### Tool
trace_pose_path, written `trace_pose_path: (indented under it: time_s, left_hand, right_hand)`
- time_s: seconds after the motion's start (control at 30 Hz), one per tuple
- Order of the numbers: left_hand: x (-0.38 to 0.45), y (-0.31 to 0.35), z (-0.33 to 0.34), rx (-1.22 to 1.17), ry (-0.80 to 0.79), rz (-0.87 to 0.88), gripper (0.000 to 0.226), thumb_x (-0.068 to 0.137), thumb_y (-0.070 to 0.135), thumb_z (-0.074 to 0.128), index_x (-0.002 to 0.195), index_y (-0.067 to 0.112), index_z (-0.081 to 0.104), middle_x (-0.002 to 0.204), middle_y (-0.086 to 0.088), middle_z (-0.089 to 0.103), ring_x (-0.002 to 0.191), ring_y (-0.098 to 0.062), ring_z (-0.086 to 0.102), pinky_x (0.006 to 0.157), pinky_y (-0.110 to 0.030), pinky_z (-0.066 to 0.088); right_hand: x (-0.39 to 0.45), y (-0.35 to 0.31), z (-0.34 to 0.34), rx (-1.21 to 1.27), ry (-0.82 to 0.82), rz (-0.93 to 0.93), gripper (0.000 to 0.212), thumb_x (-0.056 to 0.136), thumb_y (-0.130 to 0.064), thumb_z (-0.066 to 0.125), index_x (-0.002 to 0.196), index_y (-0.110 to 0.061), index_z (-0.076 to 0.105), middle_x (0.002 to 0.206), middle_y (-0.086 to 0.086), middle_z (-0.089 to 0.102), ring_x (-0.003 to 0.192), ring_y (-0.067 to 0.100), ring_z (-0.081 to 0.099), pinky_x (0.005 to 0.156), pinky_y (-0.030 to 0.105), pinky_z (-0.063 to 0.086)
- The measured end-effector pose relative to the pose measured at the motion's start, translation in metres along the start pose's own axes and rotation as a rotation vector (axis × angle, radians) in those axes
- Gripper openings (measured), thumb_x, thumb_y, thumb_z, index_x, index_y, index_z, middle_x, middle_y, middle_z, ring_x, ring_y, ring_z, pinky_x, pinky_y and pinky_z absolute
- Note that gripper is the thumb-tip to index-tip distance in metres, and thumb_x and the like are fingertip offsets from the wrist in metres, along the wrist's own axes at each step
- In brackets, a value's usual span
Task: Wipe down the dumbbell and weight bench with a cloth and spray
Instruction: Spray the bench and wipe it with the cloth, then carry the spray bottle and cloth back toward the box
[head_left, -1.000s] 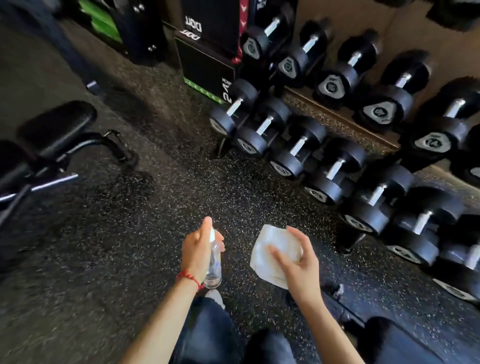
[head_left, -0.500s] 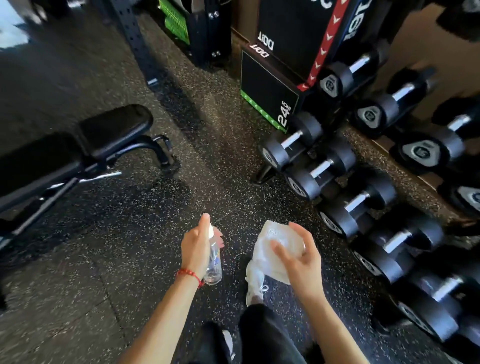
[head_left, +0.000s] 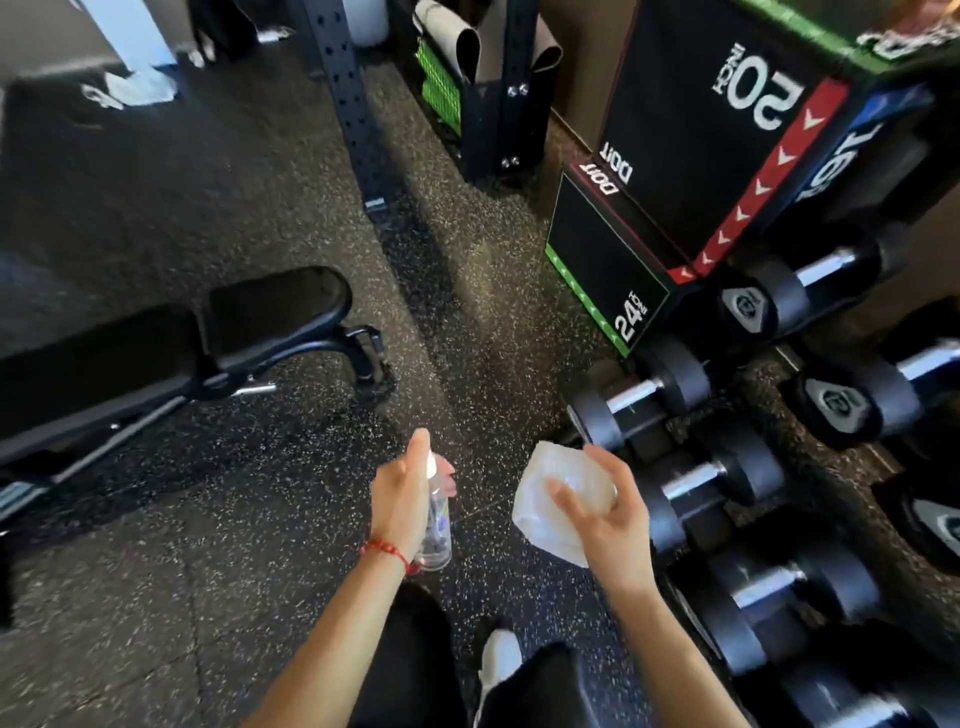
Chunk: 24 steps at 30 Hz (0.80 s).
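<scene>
My left hand (head_left: 402, 499) grips a small clear spray bottle (head_left: 438, 525), index finger on its white top, nozzle aimed toward the cloth. A white folded cloth (head_left: 556, 499) lies in my right hand (head_left: 608, 514), held at waist height a short way right of the bottle. The black padded weight bench (head_left: 171, 348) stands on the left, its seat end toward the middle of the floor. Black dumbbells with chrome handles line the right side; the nearest one (head_left: 641, 397) lies just beyond the cloth.
A stack of black plyo boxes (head_left: 691, 171) stands at the back right above the dumbbells. A black perforated rack upright (head_left: 348, 98) rises at the back centre. Speckled rubber floor (head_left: 260, 519) spreads between bench and dumbbells. My legs and a white shoe (head_left: 501, 654) show below.
My view has swung left and I have stepped along the dumbbell row: the bench has come further into view and the plyo boxes loom closer. Both hands keep the same hold.
</scene>
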<state>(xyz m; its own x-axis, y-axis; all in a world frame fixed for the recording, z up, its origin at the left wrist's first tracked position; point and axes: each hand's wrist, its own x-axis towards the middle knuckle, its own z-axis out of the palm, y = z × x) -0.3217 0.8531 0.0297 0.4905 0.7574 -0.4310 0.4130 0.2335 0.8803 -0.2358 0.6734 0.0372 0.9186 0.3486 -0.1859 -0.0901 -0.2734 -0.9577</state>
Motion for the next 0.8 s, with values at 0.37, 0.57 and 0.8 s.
trace_pose_path:
  time_s: [0.37, 0.57, 0.8]
  left_hand:
    - [0.203, 0.080, 0.009, -0.013, -0.039, 0.024, 0.059, 0.094, 0.046, 0.041, 0.051, 0.016, 0.069, 0.053, -0.007, 0.068, 0.057, -0.021, 0.067, 0.061, -0.031, 0.050]
    - [0.298, 0.136, 0.009, -0.004, -0.061, 0.057, 0.058, 0.095, 0.047, 0.041, 0.050, 0.022, 0.068, 0.052, -0.005, 0.067, 0.064, -0.030, 0.068, 0.070, -0.040, 0.053]
    - [0.384, 0.180, 0.040, -0.018, -0.037, 0.013, 0.062, 0.093, 0.048, 0.041, 0.047, 0.015, 0.065, 0.051, -0.005, 0.067, 0.054, -0.019, 0.067, 0.064, -0.033, 0.052]
  right_hand:
    - [0.182, -0.045, 0.105, -0.039, 0.052, -0.035, 0.038, 0.071, -0.026, 0.076, 0.100, -0.042, 0.056, 0.103, -0.031, 0.057, 0.101, -0.018, 0.047, 0.082, 0.006, 0.036]
    - [0.264, -0.079, 0.148, -0.028, 0.073, -0.020, 0.041, 0.073, -0.023, 0.076, 0.107, -0.035, 0.055, 0.106, -0.026, 0.057, 0.102, -0.020, 0.045, 0.081, 0.000, 0.034]
    - [0.357, -0.101, 0.166, -0.031, 0.065, -0.006, 0.044, 0.072, -0.026, 0.076, 0.112, -0.028, 0.056, 0.108, -0.022, 0.057, 0.101, -0.019, 0.047, 0.080, -0.003, 0.033]
